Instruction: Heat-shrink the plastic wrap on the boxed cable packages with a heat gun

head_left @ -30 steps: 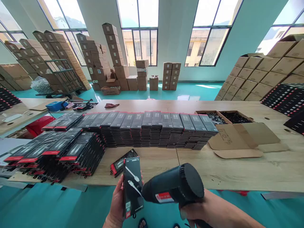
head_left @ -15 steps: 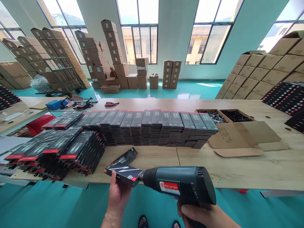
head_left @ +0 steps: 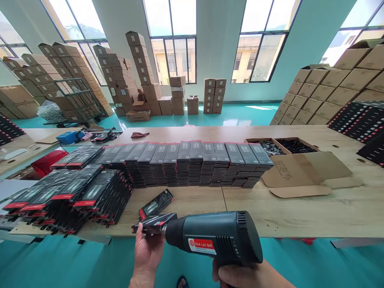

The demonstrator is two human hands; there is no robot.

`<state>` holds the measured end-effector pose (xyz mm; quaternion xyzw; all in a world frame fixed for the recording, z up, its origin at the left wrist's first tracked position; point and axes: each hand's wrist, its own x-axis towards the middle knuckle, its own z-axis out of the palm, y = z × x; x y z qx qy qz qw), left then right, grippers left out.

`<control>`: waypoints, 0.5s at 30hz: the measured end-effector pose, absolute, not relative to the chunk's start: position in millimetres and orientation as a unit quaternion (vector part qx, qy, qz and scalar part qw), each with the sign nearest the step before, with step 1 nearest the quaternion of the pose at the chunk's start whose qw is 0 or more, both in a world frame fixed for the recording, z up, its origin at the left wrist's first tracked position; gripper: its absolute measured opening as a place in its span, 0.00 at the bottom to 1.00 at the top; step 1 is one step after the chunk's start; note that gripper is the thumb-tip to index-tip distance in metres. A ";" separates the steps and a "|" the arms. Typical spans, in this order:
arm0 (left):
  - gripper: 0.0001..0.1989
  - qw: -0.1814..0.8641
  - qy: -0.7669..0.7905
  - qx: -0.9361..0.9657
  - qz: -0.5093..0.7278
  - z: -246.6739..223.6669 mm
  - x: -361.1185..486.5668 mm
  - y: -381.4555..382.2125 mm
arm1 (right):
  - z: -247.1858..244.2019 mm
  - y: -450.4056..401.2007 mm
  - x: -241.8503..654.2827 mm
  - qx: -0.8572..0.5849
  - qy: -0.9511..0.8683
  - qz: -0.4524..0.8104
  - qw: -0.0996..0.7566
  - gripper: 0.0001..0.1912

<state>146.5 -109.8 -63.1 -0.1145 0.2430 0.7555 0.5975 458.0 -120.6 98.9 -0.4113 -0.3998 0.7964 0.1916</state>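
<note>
My left hand grips a slim black retail box with red ends, tilted above the table's front edge. A dark teal heat gun with a red and white label is in my right hand, fingers wrapped round its handle. The nozzle points left, right up against the near end of the held box; whether they touch I cannot tell. Just behind lies a single black box with a red end, flat on the wooden table.
A long row of stacked black boxes runs across the table. Film-wrapped boxes are piled at the left. On the right are an open carton with small black parts and a flattened cardboard sheet. Brown cartons stand beyond.
The heat gun has shifted left and its nozzle now sits lower at the box's near end. The box in my left hand has tilted, showing less of its top face.
</note>
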 end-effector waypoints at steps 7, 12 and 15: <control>0.17 0.584 0.287 -0.109 0.751 -50.7 155.0 -111.8 | 100.6 -122.4 457.3 -0.429 -0.410 0.789 0.161 0.23; 0.16 0.531 0.330 -0.130 0.770 -33.1 162.6 -109.9 | 92.2 -118.1 454.8 -0.428 -0.418 0.751 0.278 0.26; 0.14 0.517 0.348 -0.132 0.771 -21.4 166.6 -110.3 | 86.0 -114.8 466.8 -0.434 -0.375 0.760 0.305 0.26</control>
